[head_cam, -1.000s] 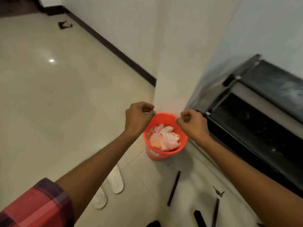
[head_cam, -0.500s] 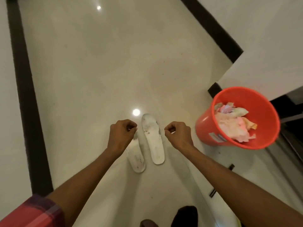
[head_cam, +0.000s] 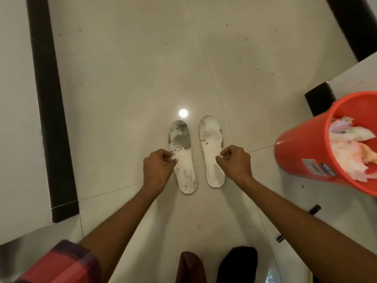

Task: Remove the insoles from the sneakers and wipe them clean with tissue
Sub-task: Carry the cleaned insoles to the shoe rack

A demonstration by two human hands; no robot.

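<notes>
Head view: insoles on pale tiled floor; both hands' fingers curled together, empty.

Pale glossy tiled floor fills most of the frame, with dark specks and a round light reflection near the middle. A black baseboard strip runs down the left side, and another sits in the upper right corner. An orange bucket is tilted at the right edge. 2 small dark bits lie on the floor at lower right.
</notes>
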